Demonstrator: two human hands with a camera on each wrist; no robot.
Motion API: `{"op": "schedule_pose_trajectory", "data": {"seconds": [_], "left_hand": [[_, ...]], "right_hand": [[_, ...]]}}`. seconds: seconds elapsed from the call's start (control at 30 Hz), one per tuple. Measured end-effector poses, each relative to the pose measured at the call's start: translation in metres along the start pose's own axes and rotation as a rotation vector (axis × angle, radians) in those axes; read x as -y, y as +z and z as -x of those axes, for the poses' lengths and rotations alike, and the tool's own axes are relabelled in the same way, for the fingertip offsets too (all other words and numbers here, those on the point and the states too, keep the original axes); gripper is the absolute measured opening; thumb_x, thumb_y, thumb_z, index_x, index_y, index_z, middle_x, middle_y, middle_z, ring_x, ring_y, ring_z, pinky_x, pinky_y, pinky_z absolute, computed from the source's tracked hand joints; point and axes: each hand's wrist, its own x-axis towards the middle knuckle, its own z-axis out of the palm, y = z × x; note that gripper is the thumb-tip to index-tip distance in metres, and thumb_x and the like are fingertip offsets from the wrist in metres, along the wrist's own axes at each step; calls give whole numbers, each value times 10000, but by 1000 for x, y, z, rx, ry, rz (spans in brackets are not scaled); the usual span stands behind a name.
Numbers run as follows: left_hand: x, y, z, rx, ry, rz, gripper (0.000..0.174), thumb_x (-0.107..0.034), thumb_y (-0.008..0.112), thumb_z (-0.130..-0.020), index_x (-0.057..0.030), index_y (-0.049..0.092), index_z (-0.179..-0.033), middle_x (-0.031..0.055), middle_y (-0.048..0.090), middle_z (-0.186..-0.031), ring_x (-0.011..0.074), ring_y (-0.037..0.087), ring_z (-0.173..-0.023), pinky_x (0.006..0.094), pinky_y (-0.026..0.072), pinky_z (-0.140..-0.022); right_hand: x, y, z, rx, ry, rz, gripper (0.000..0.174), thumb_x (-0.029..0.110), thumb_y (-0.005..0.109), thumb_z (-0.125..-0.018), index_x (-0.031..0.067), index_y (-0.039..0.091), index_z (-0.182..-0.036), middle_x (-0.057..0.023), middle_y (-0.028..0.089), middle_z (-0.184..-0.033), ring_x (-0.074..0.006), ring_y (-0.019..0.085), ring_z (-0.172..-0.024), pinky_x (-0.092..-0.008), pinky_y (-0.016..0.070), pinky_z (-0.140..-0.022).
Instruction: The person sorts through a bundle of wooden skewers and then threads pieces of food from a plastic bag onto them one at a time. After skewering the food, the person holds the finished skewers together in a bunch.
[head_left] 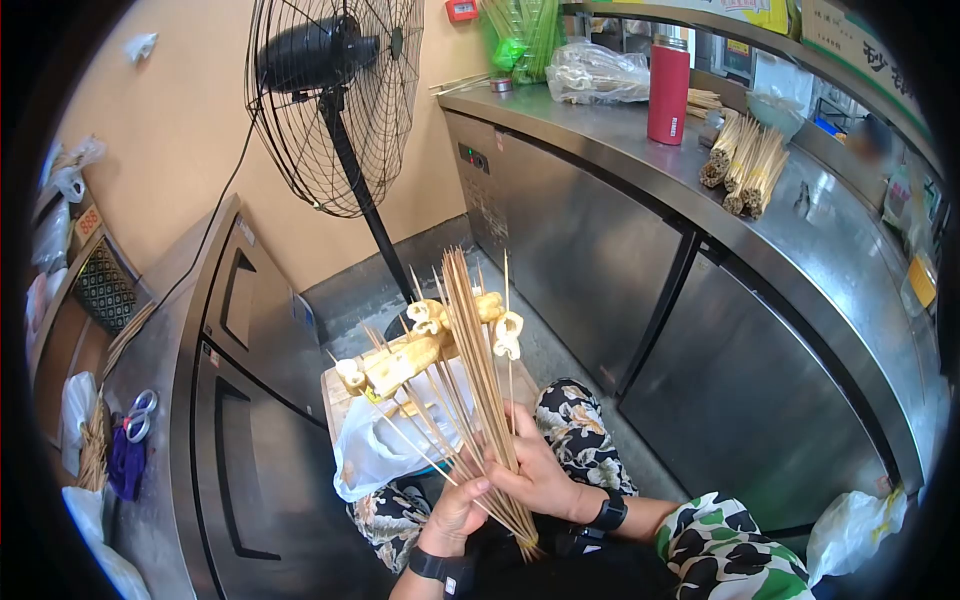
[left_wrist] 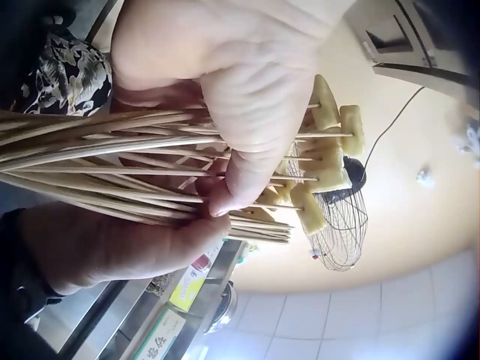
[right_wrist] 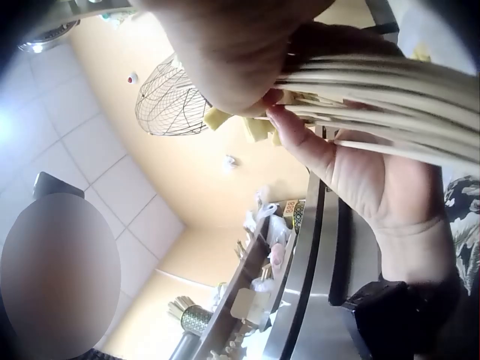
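Note:
Low in the head view, my left hand (head_left: 455, 515) grips the lower part of several thin wooden skewers whose upper ends carry folded, pale yellow food pieces (head_left: 400, 365). Close beside it, my right hand (head_left: 540, 475) holds a thick bundle of bare wooden skewers (head_left: 470, 330), points upward. The thumbs almost meet, and the skewers' lower ends cross below the hands. In the left wrist view, the left thumb (left_wrist: 244, 169) presses over the sticks. Behind the skewers, a white plastic bag (head_left: 375, 450) lies over a board (head_left: 335, 390); the skewers partly hide it.
A black standing fan (head_left: 330, 100) stands ahead. On the steel counter (head_left: 600, 125) at right are a red bottle (head_left: 668, 90), bundled skewers (head_left: 745, 165) and a bagged bundle (head_left: 597, 72). Scissors (head_left: 140, 415) lie on the left counter. Steel cabinets flank both sides.

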Motion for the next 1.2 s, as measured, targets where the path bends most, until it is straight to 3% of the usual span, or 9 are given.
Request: {"op": "schedule_pose_trajectory", "data": {"seconds": [0.2,0.37,0.43,0.53,0.6,0.7,0.8,1.03,1.2], "left_hand": [[12,-13,-3,-9,5,56,685,-117,687,-728,-36,370,-1330,78,513,-1233,208,494,-1162,361,378,-1019],[11,2,-2,-96,73,56,640,-137,670,-738,-28,394,-1305,100,526,-1211,214,509,-1144,364,391,-1008],[12,6,-1,-126,122,58,606,-135,679,-745,-22,411,-1277,105,564,-1139,203,567,-1024,339,470,-885],[11,0,2,-133,143,49,504,-126,691,-762,-34,451,-1197,91,598,-1021,183,602,-858,314,513,-720],[9,4,2,-107,145,12,567,-132,694,-756,-18,432,-1246,82,582,-1092,179,589,-935,320,508,-773],[5,11,4,-112,154,-16,596,-133,706,-747,-7,435,-1262,71,578,-1116,171,585,-961,313,505,-784],[3,10,4,-96,171,-54,599,-148,735,-736,-6,454,-1245,55,588,-1081,164,590,-928,299,503,-762],[2,13,6,-74,231,-136,521,-209,776,-738,-16,496,-1133,53,600,-873,158,598,-739,271,502,-661],[4,14,3,-107,215,-158,495,-202,764,-754,-15,486,-1118,71,598,-852,167,596,-705,276,506,-643]], "right_hand": [[4,3,0,-67,105,-122,94,85,609,-798,16,590,-859,-199,382,-1293,-326,391,-1243,-396,324,-1028],[0,1,0,-37,51,-98,128,77,614,-794,2,622,-898,-196,381,-1313,-307,409,-1237,-382,332,-1027],[-3,-4,2,-4,30,-5,170,63,616,-790,-19,618,-939,-198,358,-1333,-302,460,-1195,-372,366,-1008],[-7,-4,5,2,66,-6,92,49,614,-808,-6,607,-881,-141,416,-1214,-218,513,-1037,-305,458,-842],[-2,0,8,-24,254,-324,37,41,603,-841,7,598,-853,-75,469,-1047,-105,540,-794,-226,467,-631],[-11,3,13,0,321,-428,41,45,598,-864,6,588,-862,-43,503,-942,-63,533,-678,-200,439,-578],[-4,3,11,-11,356,-521,62,59,593,-884,2,572,-895,-16,508,-865,-54,528,-655,-193,429,-569],[8,1,5,21,365,-583,83,42,579,-896,14,538,-963,-19,533,-873,-70,550,-615,-209,460,-532],[4,-3,2,-16,464,-733,132,6,575,-884,17,524,-1005,-30,561,-777,-95,570,-589,-241,485,-507]]}}
